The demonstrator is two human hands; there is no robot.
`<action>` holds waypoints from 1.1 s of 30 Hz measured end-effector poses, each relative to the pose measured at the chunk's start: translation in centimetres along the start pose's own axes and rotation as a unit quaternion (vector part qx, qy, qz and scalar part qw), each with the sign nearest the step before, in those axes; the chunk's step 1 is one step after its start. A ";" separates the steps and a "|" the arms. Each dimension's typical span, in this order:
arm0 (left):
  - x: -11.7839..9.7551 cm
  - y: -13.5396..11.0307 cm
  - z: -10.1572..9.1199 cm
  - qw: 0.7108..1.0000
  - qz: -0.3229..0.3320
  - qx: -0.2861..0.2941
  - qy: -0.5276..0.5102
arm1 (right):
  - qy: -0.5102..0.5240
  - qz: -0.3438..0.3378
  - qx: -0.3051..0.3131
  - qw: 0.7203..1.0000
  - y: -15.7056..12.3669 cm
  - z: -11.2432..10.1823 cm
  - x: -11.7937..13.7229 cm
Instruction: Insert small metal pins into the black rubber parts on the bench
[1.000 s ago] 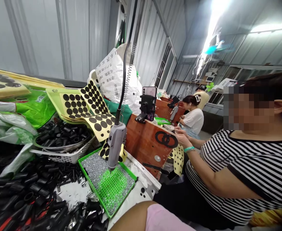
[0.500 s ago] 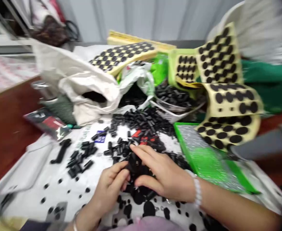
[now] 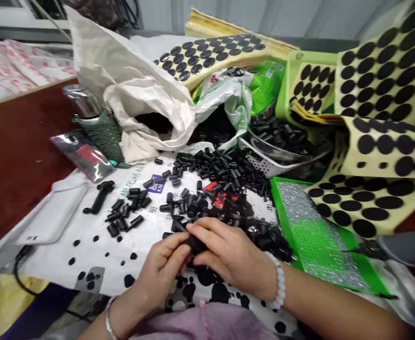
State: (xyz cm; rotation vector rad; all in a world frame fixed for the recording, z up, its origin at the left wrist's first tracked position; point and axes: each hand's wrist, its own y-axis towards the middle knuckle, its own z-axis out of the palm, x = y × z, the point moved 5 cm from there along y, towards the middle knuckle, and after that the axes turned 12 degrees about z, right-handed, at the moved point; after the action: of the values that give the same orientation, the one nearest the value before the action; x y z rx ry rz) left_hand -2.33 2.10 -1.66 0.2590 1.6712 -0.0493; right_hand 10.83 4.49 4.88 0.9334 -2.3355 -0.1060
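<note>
Both hands [image 3: 234,257] grip a black part [image 3: 195,244] over the cluttered, white-covered table [image 3: 101,226], facing a grey ribbed wall [image 3: 229,16].

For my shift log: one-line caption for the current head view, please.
Left hand and right hand hold a black part near loose black tubes and a green tray.

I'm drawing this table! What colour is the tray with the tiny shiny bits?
The tray is bright green, seen best in the head view.

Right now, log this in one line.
left hand: holding black part | right hand: holding same part | rightward: green tray, silvery pieces inside
</note>
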 end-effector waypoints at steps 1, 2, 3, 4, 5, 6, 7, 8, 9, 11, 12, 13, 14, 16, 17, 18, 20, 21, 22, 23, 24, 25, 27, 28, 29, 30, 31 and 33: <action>0.2 0.0 -0.6 1.000 0.010 -0.018 0.015 | -0.004 0.005 -0.005 1.000 0.0 -0.4 -0.3; 0.4 -0.1 -1.3 0.999 0.019 -0.042 0.029 | -0.007 0.014 -0.017 1.000 -0.1 -1.1 -1.0; 0.6 -0.1 -2.1 0.996 0.026 -0.070 0.040 | -0.010 0.027 -0.034 0.999 -0.3 -2.0 -1.9; 0.8 -0.1 -3.0 0.993 0.028 -0.104 0.050 | -0.015 0.049 -0.058 0.997 -0.6 -3.2 -3.1; 1.2 -0.1 -3.7 0.990 0.021 -0.132 0.056 | -0.024 0.077 -0.082 0.993 -1.1 -4.6 -4.4; 1.4 0.0 -4.3 0.987 0.012 -0.152 0.054 | -0.035 0.104 -0.103 0.989 -1.6 -5.9 -5.6; 1.7 0.1 -4.5 0.986 -0.001 -0.159 0.046 | -0.046 0.130 -0.121 0.983 -2.2 -7.1 -6.8; 1.8 0.2 -4.4 0.988 -0.014 -0.152 0.033 | -0.055 0.150 -0.134 0.978 -2.8 -8.0 -7.6; 1.8 0.4 -4.0 0.990 -0.027 -0.136 0.016 | -0.058 0.163 -0.138 0.975 -3.2 -8.5 -8.1; 1.4 0.8 -2.5 0.995 -0.049 -0.082 -0.019 | -0.059 0.155 -0.106 0.980 -3.5 -8.3 -7.9; 1.2 0.9 -1.5 0.996 -0.060 -0.053 -0.032 | -0.064 0.130 -0.074 0.987 -3.4 -7.5 -7.3; 0.9 1.1 -0.5 0.997 -0.067 -0.019 -0.042 | -0.076 0.095 -0.035 0.992 -3.3 -6.5 -6.3; 0.6 1.2 0.3 0.996 -0.070 0.011 -0.051 | -0.093 0.055 0.003 0.994 -3.0 -5.4 -5.3; 0.0 1.2 1.5 0.994 -0.070 0.056 -0.057 | -0.134 -0.021 0.060 0.989 -2.6 -3.2 -3.4; -0.2 1.2 1.9 0.993 -0.069 0.074 -0.059 | -0.149 -0.048 0.076 0.985 -2.4 -2.4 -2.7; -0.4 1.1 2.1 0.992 -0.068 0.089 -0.059 | -0.157 -0.071 0.087 0.981 -2.2 -1.7 -2.2; -0.7 0.7 2.2 0.989 -0.068 0.120 -0.062 | -0.152 -0.100 0.096 0.979 -1.9 -0.9 -1.7; -0.9 0.6 2.1 0.987 -0.069 0.132 -0.065 | -0.141 -0.107 0.096 0.980 -1.9 -0.7 -1.6; -1.0 0.4 2.1 0.985 -0.070 0.143 -0.067 | -0.127 -0.109 0.093 0.981 -1.9 -0.6 -1.6; -1.1 0.3 2.0 0.984 -0.069 0.151 -0.064 | -0.114 -0.107 0.090 0.984 -1.9 -0.5 -1.6; -1.2 0.3 1.9 0.984 -0.064 0.157 -0.053 | -0.104 -0.104 0.087 0.985 -1.9 -0.5 -1.7; -1.4 0.3 1.9 0.985 -0.052 0.162 -0.033 | -0.098 -0.101 0.081 0.987 -2.0 -0.4 -1.7; -1.7 0.5 1.7 0.986 -0.005 0.164 0.026 | -0.083 -0.092 0.068 0.990 -2.2 -0.2 -1.7; -1.9 0.6 1.7 0.985 0.025 0.159 0.059 | -0.069 -0.083 0.060 0.992 -2.2 -0.1 -1.7; -2.0 0.6 1.6 0.983 0.056 0.148 0.090 | -0.052 -0.071 0.052 0.995 -2.2 0.0 -1.6; -2.0 0.5 1.5 0.981 0.083 0.134 0.117 | -0.036 -0.060 0.047 0.996 -2.2 0.0 -1.6; -2.0 0.3 1.3 0.977 0.104 0.120 0.139 | -0.020 -0.047 0.047 0.998 -2.1 0.1 -1.4; -1.7 -0.2 1.0 0.973 0.127 0.089 0.173 | 0.008 -0.026 0.061 0.998 -1.8 0.3 -1.1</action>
State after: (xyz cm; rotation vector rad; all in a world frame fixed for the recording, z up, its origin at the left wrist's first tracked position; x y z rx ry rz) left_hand -1.21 1.46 -0.16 0.6460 1.9680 0.0398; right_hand 12.32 3.81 3.60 1.0507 -2.3258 0.0239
